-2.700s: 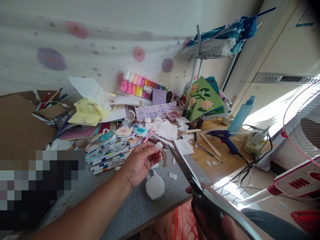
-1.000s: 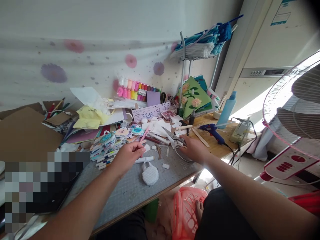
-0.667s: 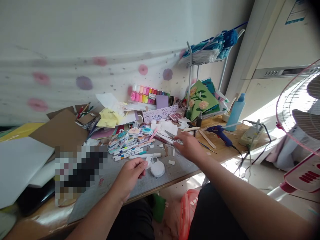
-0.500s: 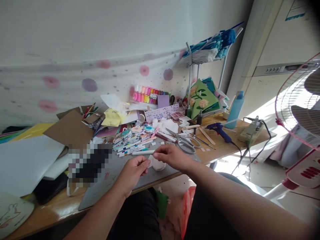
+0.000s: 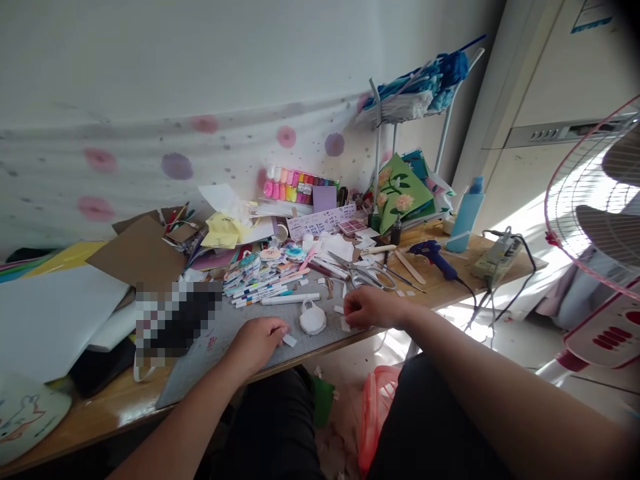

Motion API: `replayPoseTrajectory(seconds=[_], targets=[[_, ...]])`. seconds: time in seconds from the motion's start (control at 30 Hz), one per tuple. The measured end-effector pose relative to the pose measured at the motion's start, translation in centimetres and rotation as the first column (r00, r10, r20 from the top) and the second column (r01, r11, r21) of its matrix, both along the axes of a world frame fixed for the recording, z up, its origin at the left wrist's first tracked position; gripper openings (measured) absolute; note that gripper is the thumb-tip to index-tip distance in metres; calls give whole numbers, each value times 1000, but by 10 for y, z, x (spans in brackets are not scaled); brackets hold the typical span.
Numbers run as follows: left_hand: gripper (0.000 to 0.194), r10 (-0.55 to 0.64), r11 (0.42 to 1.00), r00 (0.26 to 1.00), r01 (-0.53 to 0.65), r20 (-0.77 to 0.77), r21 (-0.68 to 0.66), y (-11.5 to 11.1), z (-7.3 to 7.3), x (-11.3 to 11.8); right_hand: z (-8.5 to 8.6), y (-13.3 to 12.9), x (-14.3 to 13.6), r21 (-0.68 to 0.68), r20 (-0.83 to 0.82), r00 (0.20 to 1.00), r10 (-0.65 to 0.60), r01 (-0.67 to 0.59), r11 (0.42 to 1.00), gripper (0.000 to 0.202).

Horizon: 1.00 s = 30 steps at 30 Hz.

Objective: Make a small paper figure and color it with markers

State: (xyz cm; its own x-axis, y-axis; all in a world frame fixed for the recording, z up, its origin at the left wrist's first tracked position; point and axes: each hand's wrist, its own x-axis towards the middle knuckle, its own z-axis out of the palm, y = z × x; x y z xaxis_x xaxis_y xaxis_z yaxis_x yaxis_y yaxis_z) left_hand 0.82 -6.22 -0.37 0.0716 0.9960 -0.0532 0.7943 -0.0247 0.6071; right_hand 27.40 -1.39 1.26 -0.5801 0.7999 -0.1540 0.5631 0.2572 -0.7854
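On the grey mat [image 5: 200,377] lies a white, round, scalloped piece [image 5: 313,320] with a small loop at its top, between my two hands. My left hand [image 5: 260,341] is left of it, thumb and forefinger closed on a small white paper piece [image 5: 289,341]. On the other side, my right hand [image 5: 370,307] rests low at the mat, its fingers curled and pressed together. Another small white piece [image 5: 345,325] shows right at those fingertips; whether they grip anything is hidden. A white marker [image 5: 291,299] lies just behind the round piece.
Behind my hands are piled markers [image 5: 265,277] and scissors [image 5: 370,273]. A blue glue gun [image 5: 435,259], a blue bottle [image 5: 466,217] and a power strip [image 5: 497,257] stand to the right. Cardboard [image 5: 143,253] lies left; a fan [image 5: 595,200] stands at far right.
My hands have moved apart, the right one rightward to the mat. The round piece, partly covered before, now lies uncovered between them. The left hand keeps a small white paper piece.
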Motion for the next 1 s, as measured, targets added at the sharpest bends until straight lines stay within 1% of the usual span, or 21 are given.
replayPoseTrajectory(seconds=[0.07,0.13,0.17,0.23,0.3,0.33,0.43,0.5,0.57,0.67,0.77,0.83,1.0], targets=[[34,-8,1000,997,7,-78,-10,4,0,-9,-1,1,4,50,85,995,43,-48,998,11],[41,-4,1000,989,3,-146,-7,8,4,-16,-2,3,0,129,160,985,56,-77,989,12],[40,-1,1000,985,1,-174,1,10,6,-18,-3,4,-3,170,192,980,53,-86,982,14],[32,-4,1000,976,10,-218,25,15,12,-19,-4,6,-9,244,240,970,33,-93,965,16],[22,-26,999,970,37,-242,40,21,18,-14,-2,8,-10,315,258,966,-5,-80,946,17],[21,-42,998,968,54,-247,42,23,21,-11,-1,8,-8,351,254,967,-31,-62,934,18],[22,-73,995,965,89,-254,53,30,28,1,4,8,2,429,210,971,-112,12,903,22],[28,-74,993,962,96,-262,69,34,30,8,6,6,6,449,183,974,-134,38,893,22],[34,-67,992,960,92,-271,82,37,28,14,4,3,2,455,175,977,-119,27,890,20],[27,-63,994,963,85,-261,72,38,19,21,-3,-2,-13,460,184,979,-90,-5,888,21],[41,-69,995,975,81,-213,50,35,10,29,-9,-6,-30,459,199,976,-93,-9,888,26],[45,-62,996,984,72,-165,51,31,5,32,-10,-7,-36,453,199,975,-103,2,892,29],[59,-29,997,999,30,-28,68,23,-4,36,-12,-9,-39,404,135,982,-134,69,912,40]])
